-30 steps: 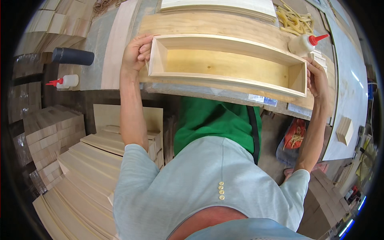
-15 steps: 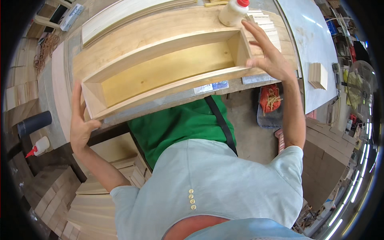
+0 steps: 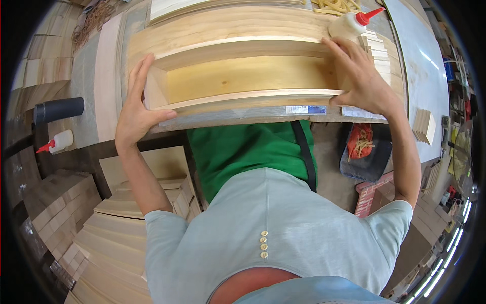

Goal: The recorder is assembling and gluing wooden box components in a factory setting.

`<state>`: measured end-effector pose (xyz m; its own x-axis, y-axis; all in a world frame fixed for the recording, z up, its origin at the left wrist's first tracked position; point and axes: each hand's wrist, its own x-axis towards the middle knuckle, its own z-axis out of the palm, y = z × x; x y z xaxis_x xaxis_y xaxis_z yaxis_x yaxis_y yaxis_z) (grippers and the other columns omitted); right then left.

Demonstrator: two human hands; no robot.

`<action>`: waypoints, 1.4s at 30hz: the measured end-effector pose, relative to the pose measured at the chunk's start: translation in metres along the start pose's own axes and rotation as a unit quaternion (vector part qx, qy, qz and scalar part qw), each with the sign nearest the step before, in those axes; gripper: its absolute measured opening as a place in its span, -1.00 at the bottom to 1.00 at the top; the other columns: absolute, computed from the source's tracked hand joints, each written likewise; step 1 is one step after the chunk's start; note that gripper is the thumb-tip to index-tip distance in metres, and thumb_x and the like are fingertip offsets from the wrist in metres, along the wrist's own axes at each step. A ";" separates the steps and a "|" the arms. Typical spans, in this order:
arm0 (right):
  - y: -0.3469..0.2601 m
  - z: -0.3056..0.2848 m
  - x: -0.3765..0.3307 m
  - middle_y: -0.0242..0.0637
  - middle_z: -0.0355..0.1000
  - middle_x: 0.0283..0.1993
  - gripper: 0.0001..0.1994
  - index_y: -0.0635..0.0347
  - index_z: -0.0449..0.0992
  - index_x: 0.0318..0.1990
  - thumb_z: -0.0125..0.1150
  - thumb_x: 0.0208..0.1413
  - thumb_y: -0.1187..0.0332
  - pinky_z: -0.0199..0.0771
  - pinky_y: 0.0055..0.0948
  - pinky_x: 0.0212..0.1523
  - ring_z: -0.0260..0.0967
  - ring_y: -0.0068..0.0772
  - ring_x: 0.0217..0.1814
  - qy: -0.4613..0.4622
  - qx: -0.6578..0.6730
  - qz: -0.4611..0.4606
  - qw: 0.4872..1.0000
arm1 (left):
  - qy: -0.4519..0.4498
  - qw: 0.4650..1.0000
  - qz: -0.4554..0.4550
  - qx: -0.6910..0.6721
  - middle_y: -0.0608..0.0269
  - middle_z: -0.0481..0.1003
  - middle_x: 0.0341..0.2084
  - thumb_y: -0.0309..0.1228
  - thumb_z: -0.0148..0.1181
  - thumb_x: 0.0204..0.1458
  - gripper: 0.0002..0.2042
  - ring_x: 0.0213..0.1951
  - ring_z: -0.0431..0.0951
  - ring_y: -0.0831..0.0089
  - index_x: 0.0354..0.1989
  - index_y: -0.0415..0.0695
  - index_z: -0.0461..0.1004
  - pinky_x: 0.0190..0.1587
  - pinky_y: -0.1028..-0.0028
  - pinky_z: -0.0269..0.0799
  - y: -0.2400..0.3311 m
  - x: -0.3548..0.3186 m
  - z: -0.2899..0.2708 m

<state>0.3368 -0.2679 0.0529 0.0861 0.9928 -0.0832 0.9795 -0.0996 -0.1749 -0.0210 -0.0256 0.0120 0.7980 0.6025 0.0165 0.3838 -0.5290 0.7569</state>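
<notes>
A long, shallow wooden box (image 3: 253,95) with an open top lies at the near edge of the workbench, its yellowish bottom panel showing inside. My left hand (image 3: 134,111) grips its left end, fingers along the outer side and thumb at the near corner. At the other end my right hand (image 3: 369,83) clasps the box, with fingers over the far corner and thumb on the near wall. Beneath and behind it is a wide pale board (image 3: 228,24). A white squeeze bottle with a red nozzle (image 3: 348,26) stands just beyond my right fingers.
Thin wood strips (image 3: 377,55) are stacked right of the box. Yellow bands (image 3: 336,5) lie at the back. Left are a dark cylinder (image 3: 59,110) and another red-tipped bottle (image 3: 62,141). Stacked boards (image 3: 111,238) fill the lower left; a dark bin (image 3: 367,167) sits below the bench.
My right hand has gone from spread fingers to a grip on the box's right end. The box now lies more level across the view, which has shifted.
</notes>
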 end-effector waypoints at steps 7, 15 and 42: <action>-0.006 0.002 0.004 -0.16 0.10 0.26 0.09 -0.03 0.00 0.36 0.50 -0.49 0.30 0.05 -0.12 0.33 0.03 0.00 0.31 -0.003 0.032 0.017 0.999 | 0.005 0.999 -0.004 -0.053 0.09 0.00 0.32 -0.19 0.45 -0.52 0.10 0.35 0.00 0.21 0.36 -0.11 0.01 0.35 0.31 -0.11 -0.008 0.002 0.003; -0.027 0.010 0.040 -0.09 0.09 0.28 0.07 0.07 0.00 0.35 0.47 -0.45 0.23 0.06 -0.11 0.32 0.04 0.01 0.30 0.019 -0.005 -0.082 0.996 | 0.128 0.960 -0.096 -0.229 0.03 0.14 0.22 -0.42 0.42 -0.33 -0.09 0.24 0.16 0.28 0.31 -0.09 0.08 0.18 0.36 0.22 -0.001 -0.018 0.018; -0.003 -0.008 0.074 -0.14 0.03 0.32 0.17 0.01 0.06 0.35 0.46 -0.68 0.24 0.03 -0.08 0.34 -0.01 0.02 0.35 -0.112 0.128 -0.037 0.985 | -0.043 0.441 -0.163 -0.882 0.43 0.38 -0.01 -0.68 0.18 -0.18 -0.53 0.21 0.18 0.43 -0.02 -0.01 0.42 0.35 0.26 -0.19 0.054 0.027 0.199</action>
<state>0.3419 -0.1938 0.0547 -0.0550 0.9614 -0.2694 0.9008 -0.0686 -0.4288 0.1139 -0.1566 -0.0763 0.8781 0.4092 -0.2481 -0.4123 0.9101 0.0420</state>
